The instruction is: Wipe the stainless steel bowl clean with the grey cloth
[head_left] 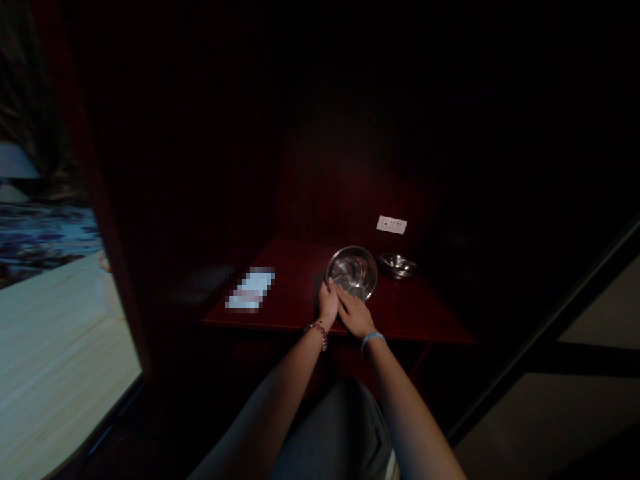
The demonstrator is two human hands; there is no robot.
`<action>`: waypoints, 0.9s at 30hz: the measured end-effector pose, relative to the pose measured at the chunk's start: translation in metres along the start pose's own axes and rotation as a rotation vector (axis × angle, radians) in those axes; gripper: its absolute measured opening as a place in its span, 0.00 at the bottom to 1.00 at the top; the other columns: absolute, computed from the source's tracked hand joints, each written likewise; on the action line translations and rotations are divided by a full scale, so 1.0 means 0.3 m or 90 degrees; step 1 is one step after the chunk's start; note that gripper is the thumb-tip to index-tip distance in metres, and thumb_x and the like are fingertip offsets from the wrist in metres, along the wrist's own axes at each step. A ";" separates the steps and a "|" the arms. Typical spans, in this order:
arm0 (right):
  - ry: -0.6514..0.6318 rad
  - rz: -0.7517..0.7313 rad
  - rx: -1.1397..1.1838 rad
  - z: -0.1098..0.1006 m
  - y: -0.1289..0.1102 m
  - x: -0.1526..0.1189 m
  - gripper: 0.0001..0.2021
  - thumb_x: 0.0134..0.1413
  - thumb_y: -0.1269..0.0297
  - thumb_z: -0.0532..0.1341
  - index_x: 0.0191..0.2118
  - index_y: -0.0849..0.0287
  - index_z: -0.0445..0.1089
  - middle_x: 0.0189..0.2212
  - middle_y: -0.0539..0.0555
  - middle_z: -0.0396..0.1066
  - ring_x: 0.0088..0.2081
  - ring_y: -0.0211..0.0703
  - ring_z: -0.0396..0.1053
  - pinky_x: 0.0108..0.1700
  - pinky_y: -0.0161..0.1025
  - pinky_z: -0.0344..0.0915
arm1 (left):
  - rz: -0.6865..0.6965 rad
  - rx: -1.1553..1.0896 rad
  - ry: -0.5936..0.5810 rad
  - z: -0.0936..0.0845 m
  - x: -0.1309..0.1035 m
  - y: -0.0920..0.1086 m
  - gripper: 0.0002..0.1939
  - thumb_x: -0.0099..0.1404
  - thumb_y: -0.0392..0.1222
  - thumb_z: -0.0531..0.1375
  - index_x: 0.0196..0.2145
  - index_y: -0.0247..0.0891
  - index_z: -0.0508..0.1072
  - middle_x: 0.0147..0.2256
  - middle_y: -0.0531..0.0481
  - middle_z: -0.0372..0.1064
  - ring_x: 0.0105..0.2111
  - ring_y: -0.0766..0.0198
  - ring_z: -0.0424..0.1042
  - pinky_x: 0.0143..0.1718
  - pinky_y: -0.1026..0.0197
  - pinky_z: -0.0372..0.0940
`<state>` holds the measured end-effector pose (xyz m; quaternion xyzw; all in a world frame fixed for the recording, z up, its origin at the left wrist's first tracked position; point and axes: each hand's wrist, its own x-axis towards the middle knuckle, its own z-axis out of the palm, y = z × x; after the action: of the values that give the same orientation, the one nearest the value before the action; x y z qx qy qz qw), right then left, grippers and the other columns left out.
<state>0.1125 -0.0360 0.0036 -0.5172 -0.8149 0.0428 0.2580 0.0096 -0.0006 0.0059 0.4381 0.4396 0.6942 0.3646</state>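
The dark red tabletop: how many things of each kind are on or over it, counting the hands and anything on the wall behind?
Hands (left hand, right hand): 2
Large metal bowl: 1
Smaller metal dishware: 1 group, exact pieces unclear
Pixelated pale item: 1
White wall plate: 1
Total: 6, dishware counted once

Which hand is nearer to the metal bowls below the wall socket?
Right. The right hand is left of the bowls, nearer the viewer; the left hand is farther left.
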 end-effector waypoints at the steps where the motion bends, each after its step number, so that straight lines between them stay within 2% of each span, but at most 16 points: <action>1: 0.002 0.004 -0.010 -0.002 0.005 -0.006 0.27 0.66 0.57 0.48 0.68 0.50 0.50 0.67 0.51 0.53 0.66 0.46 0.55 0.67 0.50 0.50 | -0.002 0.002 0.000 0.000 0.000 -0.001 0.18 0.69 0.53 0.50 0.38 0.36 0.70 0.36 0.43 0.74 0.37 0.60 0.74 0.44 0.58 0.68; 9: 0.040 0.078 -0.086 -0.022 0.076 -0.031 0.25 0.66 0.53 0.48 0.66 0.47 0.56 0.64 0.51 0.60 0.67 0.49 0.54 0.68 0.55 0.46 | 0.021 0.037 -0.023 0.005 0.001 -0.006 0.16 0.69 0.49 0.51 0.39 0.35 0.71 0.39 0.40 0.75 0.40 0.57 0.75 0.48 0.55 0.67; 14: 0.066 0.096 -0.133 -0.037 0.096 -0.022 0.24 0.65 0.53 0.50 0.65 0.45 0.57 0.64 0.51 0.61 0.67 0.50 0.53 0.68 0.59 0.38 | 0.016 0.067 -0.012 0.006 0.001 -0.008 0.15 0.69 0.48 0.52 0.41 0.35 0.72 0.41 0.38 0.75 0.42 0.55 0.75 0.48 0.54 0.67; 22: 0.152 0.054 -0.163 -0.056 0.137 -0.027 0.23 0.63 0.57 0.52 0.62 0.49 0.63 0.64 0.53 0.61 0.68 0.50 0.51 0.68 0.61 0.35 | 0.041 0.054 -0.019 0.007 -0.011 0.000 0.16 0.70 0.46 0.50 0.43 0.34 0.72 0.43 0.37 0.75 0.44 0.55 0.74 0.49 0.55 0.66; 27: 0.174 -0.007 -0.163 -0.124 0.180 -0.035 0.23 0.61 0.62 0.54 0.61 0.55 0.65 0.65 0.54 0.59 0.69 0.49 0.46 0.69 0.60 0.36 | 0.036 0.079 -0.039 0.015 -0.013 -0.014 0.18 0.71 0.48 0.49 0.43 0.36 0.73 0.40 0.39 0.76 0.42 0.56 0.75 0.47 0.55 0.67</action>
<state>0.1775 -0.0277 0.0136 -0.5423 -0.7738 -0.1338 0.2988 0.0157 -0.0012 0.0020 0.4932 0.4579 0.6616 0.3307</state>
